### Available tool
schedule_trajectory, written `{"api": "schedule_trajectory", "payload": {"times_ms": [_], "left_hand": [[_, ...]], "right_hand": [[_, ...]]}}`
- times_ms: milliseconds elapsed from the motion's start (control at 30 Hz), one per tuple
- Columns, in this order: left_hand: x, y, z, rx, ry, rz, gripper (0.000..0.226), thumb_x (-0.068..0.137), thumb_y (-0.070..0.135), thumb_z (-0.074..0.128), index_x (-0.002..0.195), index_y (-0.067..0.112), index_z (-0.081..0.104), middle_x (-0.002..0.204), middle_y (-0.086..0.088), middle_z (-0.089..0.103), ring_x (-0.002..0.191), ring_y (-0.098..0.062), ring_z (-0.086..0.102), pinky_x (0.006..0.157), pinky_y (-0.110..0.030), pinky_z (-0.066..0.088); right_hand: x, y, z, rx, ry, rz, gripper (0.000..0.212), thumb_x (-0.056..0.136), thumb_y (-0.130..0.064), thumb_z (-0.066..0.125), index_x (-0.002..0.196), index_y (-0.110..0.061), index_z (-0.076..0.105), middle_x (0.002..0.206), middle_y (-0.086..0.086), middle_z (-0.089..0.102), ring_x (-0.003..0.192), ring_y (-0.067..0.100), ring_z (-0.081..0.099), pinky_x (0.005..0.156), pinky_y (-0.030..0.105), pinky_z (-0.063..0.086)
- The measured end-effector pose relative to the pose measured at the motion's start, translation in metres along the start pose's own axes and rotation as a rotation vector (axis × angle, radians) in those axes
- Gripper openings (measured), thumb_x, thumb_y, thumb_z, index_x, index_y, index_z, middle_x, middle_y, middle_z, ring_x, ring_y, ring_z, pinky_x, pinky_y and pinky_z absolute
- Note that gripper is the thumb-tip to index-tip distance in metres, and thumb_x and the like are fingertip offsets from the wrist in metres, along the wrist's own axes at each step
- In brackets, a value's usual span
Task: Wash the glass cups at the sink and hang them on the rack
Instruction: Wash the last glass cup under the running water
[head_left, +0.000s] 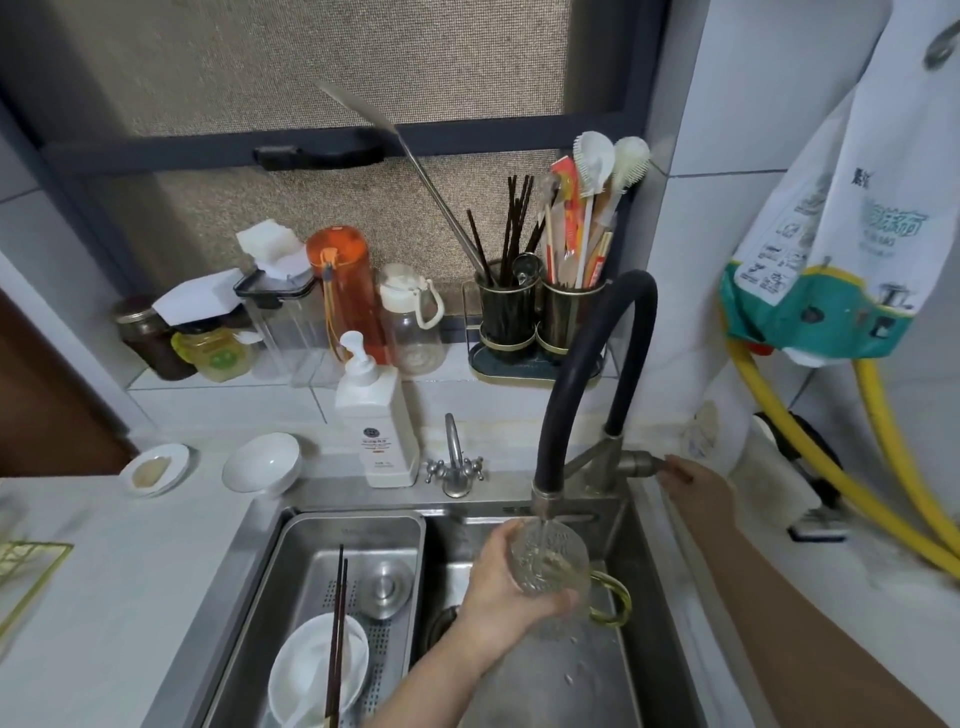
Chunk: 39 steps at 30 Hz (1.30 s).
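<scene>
While water runs from the tap (545, 512) into it, the glass cup (551, 561) sits gripped in the left hand (506, 592) over the sink (644, 597), mouth tilted up toward the spout; the right hand (693, 486) pinches the tap lever; the rack (23, 564) lies far left on the tabletop (104, 597), nearer the cup-holding hand.

The sink (649, 597) at lower centre is brushed stainless steel, dully glossy, as is the perforated drain tray (311, 525) inside it. The glass cup (550, 564) is clear cut glass with a gold-tinted handle. The faucet hose (576, 364) looks like matt black rubber, its base satin metal. At centre, the soap bottle (376, 421) is smooth white plastic. The bowl (262, 462) at left seems glazed ceramic.
</scene>
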<state>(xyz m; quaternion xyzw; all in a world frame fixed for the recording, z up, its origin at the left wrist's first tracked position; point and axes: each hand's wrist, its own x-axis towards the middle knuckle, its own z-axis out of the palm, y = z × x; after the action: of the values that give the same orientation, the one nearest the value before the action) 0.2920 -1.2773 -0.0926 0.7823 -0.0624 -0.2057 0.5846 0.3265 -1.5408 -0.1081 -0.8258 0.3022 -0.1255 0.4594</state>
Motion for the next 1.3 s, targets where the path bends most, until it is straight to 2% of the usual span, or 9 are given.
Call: {"api": "schedule_trajectory", "payload": {"times_ms": [167,367,567,700,867,1000,1100,1200,1300], "left_hand": [[-0.003,0.008,-0.003,-0.009,-0.006,0.002,0.066,0.059,0.006,0.088,0.103,0.033,0.046,0.100,0.017,0.056,0.083,0.016,0.057,0.065,0.002,0.041],[-0.008,0.011,-0.006,0.036,-0.011,-0.026,0.061,0.064,0.003,0.085,0.092,0.036,0.043,0.094,0.021,0.052,0.073,0.024,0.054,0.063,0.003,0.039],[-0.010,0.004,-0.022,0.004,-0.027,-0.113,0.062,0.068,0.011,0.084,0.115,0.022,0.045,0.100,0.013,0.055,0.084,0.012,0.050,0.063,0.000,0.042],[-0.012,0.006,-0.035,-0.135,-0.042,-0.284,0.100,0.050,0.050,0.085,0.133,0.014,0.044,0.114,0.001,0.061,0.094,-0.010,0.060,0.058,-0.015,0.046],[-0.013,0.014,-0.042,-0.191,-0.111,-0.485,0.086,0.057,0.074,0.070,0.123,0.020,0.055,0.107,-0.001,0.063,0.085,-0.015,0.062,0.044,-0.017,0.046],[-0.011,0.030,-0.036,-0.194,-0.199,-0.517,0.050,0.084,0.064,0.051,0.104,0.020,0.060,0.087,-0.001,0.061,0.075,-0.015,0.058,0.052,-0.025,0.047],[-0.008,0.030,-0.031,-0.216,-0.206,-0.512,0.054,0.081,0.065,0.056,0.109,0.019,0.063,0.104,-0.004,0.064,0.091,-0.019,0.058,0.068,-0.028,0.046],[-0.007,0.027,-0.029,-0.232,-0.219,-0.490,0.066,0.076,0.068,0.058,0.123,0.022,0.059,0.126,-0.003,0.059,0.111,-0.023,0.055,0.090,-0.035,0.043],[-0.010,0.031,-0.028,-0.269,-0.216,-0.390,0.072,0.074,0.069,0.062,0.130,0.026,0.049,0.122,0.000,0.057,0.107,-0.020,0.057,0.090,-0.036,0.048]], "right_hand": [[-0.045,-0.013,0.008,0.194,-0.051,0.114,0.042,0.090,-0.020,0.063,0.128,-0.005,0.056,0.124,0.013,0.060,0.107,0.024,0.055,0.089,0.027,0.036],[-0.106,-0.028,0.030,0.304,-0.275,0.134,0.028,0.090,-0.019,0.063,0.115,-0.008,0.067,0.108,0.007,0.068,0.098,0.022,0.065,0.091,0.035,0.053],[-0.138,-0.048,0.044,0.230,-0.430,0.141,0.029,0.093,-0.027,0.058,0.117,-0.015,0.066,0.114,0.001,0.067,0.106,0.018,0.062,0.100,0.035,0.047],[-0.148,-0.064,0.050,0.272,-0.470,0.139,0.022,0.092,-0.024,0.060,0.111,-0.013,0.065,0.101,-0.005,0.065,0.092,0.005,0.060,0.076,0.017,0.049],[-0.150,-0.064,0.051,0.300,-0.438,0.236,0.026,0.092,-0.032,0.059,0.113,-0.018,0.064,0.112,0.006,0.065,0.100,0.021,0.062,0.079,0.031,0.053],[-0.148,-0.058,0.044,0.254,-0.292,0.310,0.030,0.095,-0.044,0.046,0.100,-0.020,0.064,0.103,0.007,0.067,0.096,0.024,0.063,0.090,0.040,0.051],[-0.148,-0.056,0.037,0.248,-0.218,0.345,0.038,0.096,-0.049,0.039,0.087,-0.019,0.062,0.099,0.011,0.067,0.095,0.029,0.063,0.094,0.049,0.050],[-0.150,-0.053,0.034,0.360,-0.195,0.445,0.042,0.100,-0.044,0.035,0.093,-0.013,0.063,0.094,0.014,0.068,0.089,0.031,0.064,0.073,0.041,0.055],[-0.150,-0.047,0.039,0.454,-0.213,0.537,0.043,0.101,-0.037,0.037,0.091,-0.005,0.064,0.083,0.017,0.067,0.074,0.030,0.064,0.058,0.032,0.050]]}}
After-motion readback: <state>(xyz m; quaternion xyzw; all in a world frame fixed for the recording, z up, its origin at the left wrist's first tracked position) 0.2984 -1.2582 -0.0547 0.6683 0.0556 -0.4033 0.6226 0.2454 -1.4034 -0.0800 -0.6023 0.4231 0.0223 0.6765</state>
